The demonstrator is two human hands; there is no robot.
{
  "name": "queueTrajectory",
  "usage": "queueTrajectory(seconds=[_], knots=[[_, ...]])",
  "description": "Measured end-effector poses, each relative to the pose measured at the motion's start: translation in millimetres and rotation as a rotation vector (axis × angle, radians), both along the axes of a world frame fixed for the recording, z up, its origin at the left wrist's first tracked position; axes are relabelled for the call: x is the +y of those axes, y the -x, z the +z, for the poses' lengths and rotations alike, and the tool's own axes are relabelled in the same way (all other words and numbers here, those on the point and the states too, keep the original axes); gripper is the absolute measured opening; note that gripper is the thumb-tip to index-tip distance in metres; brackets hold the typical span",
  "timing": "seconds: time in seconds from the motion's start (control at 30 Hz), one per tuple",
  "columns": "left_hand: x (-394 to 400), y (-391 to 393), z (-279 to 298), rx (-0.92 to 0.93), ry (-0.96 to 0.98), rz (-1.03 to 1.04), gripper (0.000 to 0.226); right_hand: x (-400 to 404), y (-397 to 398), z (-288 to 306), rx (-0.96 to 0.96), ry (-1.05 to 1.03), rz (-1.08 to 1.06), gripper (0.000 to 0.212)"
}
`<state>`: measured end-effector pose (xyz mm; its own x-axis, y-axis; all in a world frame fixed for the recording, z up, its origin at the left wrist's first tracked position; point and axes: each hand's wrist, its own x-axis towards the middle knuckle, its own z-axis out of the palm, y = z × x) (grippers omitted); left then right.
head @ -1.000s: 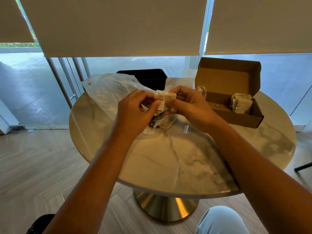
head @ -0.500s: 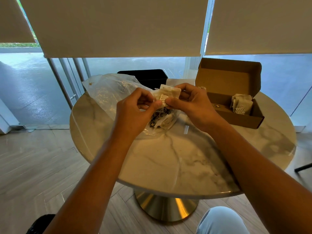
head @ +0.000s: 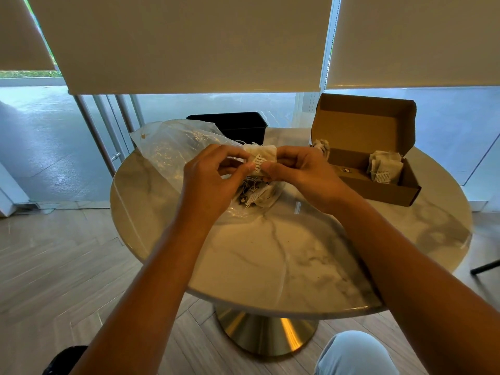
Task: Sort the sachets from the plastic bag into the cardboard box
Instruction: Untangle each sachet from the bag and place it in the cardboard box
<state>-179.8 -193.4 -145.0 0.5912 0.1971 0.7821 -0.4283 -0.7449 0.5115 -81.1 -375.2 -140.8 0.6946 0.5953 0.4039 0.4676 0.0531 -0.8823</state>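
A clear plastic bag [head: 173,147] lies on the round marble table [head: 270,261], with several sachets [head: 259,196] and loose strings at its open end. My left hand [head: 213,180] and my right hand [head: 303,171] both pinch one pale sachet [head: 261,158] with a white printed tag, held above the bag's mouth. The open cardboard box [head: 378,190] stands at the right of the table, lid up, with several sachets [head: 384,166] inside its right end. Another sachet [head: 322,146] shows by the box's left end, partly hidden behind my right hand.
A black bin [head: 238,125] stands behind the table by the glass wall. The table rests on a gold pedestal [head: 265,334]. My knee in light jeans [head: 354,353] shows at the bottom right. A dark chair leg [head: 484,267] reaches in from the right.
Both hands have lifted the sachet a little higher above the bag and turned it so its tag faces me. The bag and box have stayed put.
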Motion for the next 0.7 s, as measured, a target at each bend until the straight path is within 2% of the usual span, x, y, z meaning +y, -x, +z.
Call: queueTrajectory(seconds=[0.23, 0.37, 0.5, 0.6, 0.7], knots=[[-17.8, -6.9, 6.3, 0.033, -0.059, -0.068, 0.023, -16.8, -1.7, 2.6, -0.046, 0.032, -0.155, 0.021], [-36.0, -21.3, 17.3, 0.027, -0.136, -0.101, 0.023, -44.7, -2.5, 11.1, 0.043, 0.019, -0.289, 0.013], [-73.3, -42.5, 27.1, 0.065, -0.091, -0.141, 0.019, -88.5, -8.3, 19.4, -0.069, 0.118, -0.5, 0.017], [-106.1, -63.1, 27.7, 0.189, -0.153, -0.208, 0.015, -124.5, -20.8, 24.7, -0.051, 0.165, -0.66, 0.02], [-132.2, -84.8, 21.6, 0.385, -0.316, -0.293, 0.017, -155.9, -37.4, 22.9, -0.003, 0.238, -0.715, 0.02]])
